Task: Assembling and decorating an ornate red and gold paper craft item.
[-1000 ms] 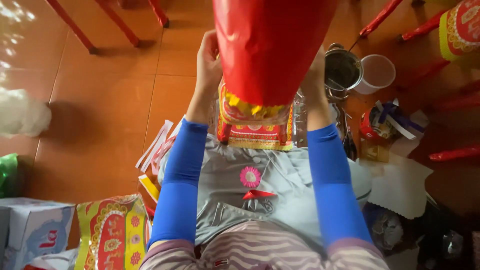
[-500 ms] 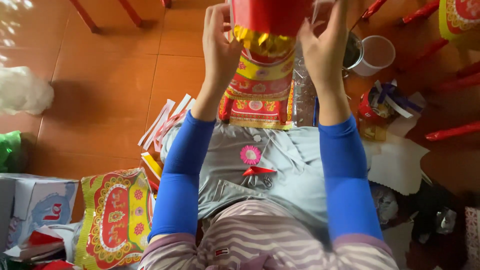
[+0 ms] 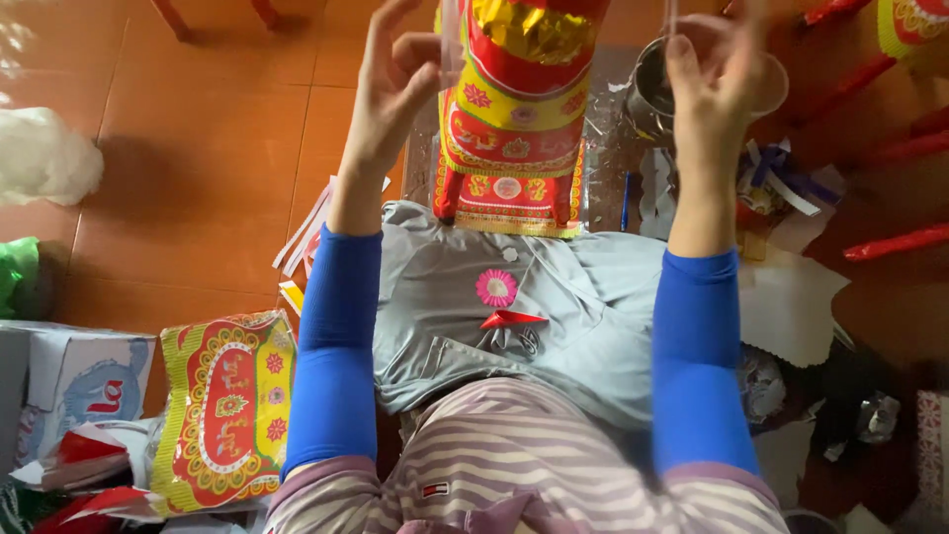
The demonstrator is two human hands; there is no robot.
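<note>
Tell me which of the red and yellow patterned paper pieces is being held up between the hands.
The tall gold-topped piece between the left hand and right hand; the other piece lies on the floor.

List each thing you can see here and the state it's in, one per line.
Left hand: raised, fingers spread.
Right hand: raised, blurred.
Red-and-yellow ornate paper box: lifted upright between the hands.
Flat patterned red-and-yellow paper sheet: lying on the floor.
Metal pot: standing, uncovered.

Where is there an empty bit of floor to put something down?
The orange tile floor is bare between the white fluffy wad and the left hand. It is crowded on the right, around the metal cup, paper scraps and red sticks, and at lower left by the patterned paper piece and box.
</note>
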